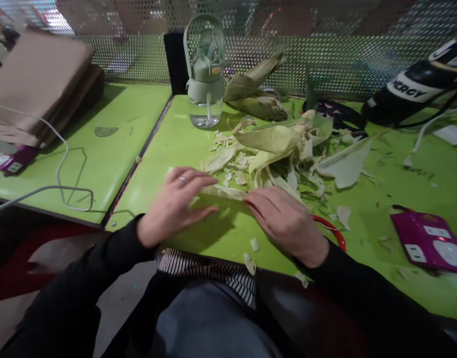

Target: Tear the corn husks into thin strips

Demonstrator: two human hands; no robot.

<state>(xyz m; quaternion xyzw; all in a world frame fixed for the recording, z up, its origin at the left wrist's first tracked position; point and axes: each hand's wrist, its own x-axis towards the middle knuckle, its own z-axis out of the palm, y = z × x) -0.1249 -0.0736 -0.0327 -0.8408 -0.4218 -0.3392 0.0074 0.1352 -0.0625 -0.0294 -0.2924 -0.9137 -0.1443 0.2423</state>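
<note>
A pale strip of corn husk stretches between my two hands, just above the green table. My right hand pinches the strip's right end, fingers closed. At the other end, my left hand has its fingers stretched out over the husk and its thumb apart below; whether it touches the strip is unclear. A ring is on one left finger. Beyond my hands lies a heap of loose husk leaves and scraps. Red-handled scissors lie partly hidden behind my right hand.
A clear bottle with a green lid stands behind, beside dry husk bundles. At right are a black bottle and a purple packet. Brown paper bags and a white cable lie left. A perforated screen borders the table.
</note>
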